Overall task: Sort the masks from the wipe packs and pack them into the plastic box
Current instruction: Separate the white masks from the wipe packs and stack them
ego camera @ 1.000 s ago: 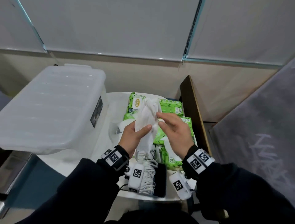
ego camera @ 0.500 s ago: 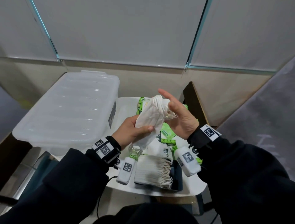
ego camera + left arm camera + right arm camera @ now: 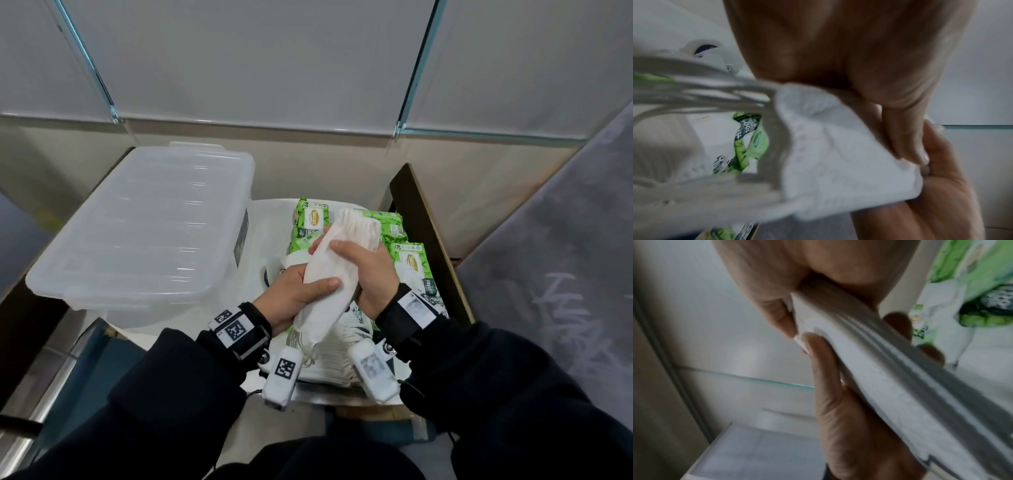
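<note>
Both hands hold one stack of white masks above the small table. My left hand grips its lower part, thumb across the front. My right hand wraps its upper part, thumb on the front. In the left wrist view the stack of masks trails its ear loops to the left. The right wrist view shows the edges of the stack of masks between thumb and fingers. Green wipe packs lie behind and right of the hands. The translucent plastic box, lid on, stands at the left.
More white masks lie stacked on the table's near edge under my wrists. A dark wooden board stands along the table's right side. A pale wall runs behind, and a grey floor lies to the right.
My right hand was open beside the top of the masks; now it has closed round the stack. The stack has dropped lower and stands more upright. The camera has tilted.
</note>
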Available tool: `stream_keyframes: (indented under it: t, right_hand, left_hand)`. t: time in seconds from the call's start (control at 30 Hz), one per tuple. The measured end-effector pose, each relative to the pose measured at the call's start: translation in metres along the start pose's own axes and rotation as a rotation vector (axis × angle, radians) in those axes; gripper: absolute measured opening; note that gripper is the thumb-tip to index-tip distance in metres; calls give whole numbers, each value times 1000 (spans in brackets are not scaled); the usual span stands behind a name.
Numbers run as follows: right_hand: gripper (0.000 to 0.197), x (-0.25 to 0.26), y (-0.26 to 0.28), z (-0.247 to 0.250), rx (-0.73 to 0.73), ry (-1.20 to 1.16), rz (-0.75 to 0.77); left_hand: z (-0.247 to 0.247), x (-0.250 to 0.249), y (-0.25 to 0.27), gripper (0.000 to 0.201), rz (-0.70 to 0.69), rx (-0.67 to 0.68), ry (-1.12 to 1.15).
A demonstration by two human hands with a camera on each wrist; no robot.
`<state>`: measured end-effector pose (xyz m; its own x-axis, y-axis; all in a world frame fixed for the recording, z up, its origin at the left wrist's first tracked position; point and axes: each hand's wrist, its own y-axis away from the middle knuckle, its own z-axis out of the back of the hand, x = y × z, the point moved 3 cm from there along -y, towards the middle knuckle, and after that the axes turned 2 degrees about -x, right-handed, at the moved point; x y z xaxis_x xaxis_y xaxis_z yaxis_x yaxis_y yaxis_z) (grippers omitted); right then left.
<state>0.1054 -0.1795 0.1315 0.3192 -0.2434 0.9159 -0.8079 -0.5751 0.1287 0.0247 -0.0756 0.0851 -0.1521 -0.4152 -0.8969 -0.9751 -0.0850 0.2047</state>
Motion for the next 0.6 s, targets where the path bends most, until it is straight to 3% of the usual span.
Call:
stream_keyframes:
  t: [0.1,0.23,0.33,0.43,0.53,0.6]
  right_hand:
    - [18,-5,-7,19,-181,-131,-107]
    - [28,-5,-25,61,-334,-239,-227]
    - [36,-12,-32,94,-513,-307,-255]
    - [63,-22,-34,122,-654,-302,-294]
    - [46,-29,-32,126,-728,-283,-246]
    - [48,-30,-31,116,-706,-286,-146]
  left_hand:
    - [1,11,-1,35,98,-12,0]
    - [17,32,4,32,229,-83,105]
    - [38,47,7,17,204,-247,304]
    - [49,55,12,15,111,-308,560]
    - [41,58,12,13,129,-326,623]
    - [37,54,5,6,208,-408,514]
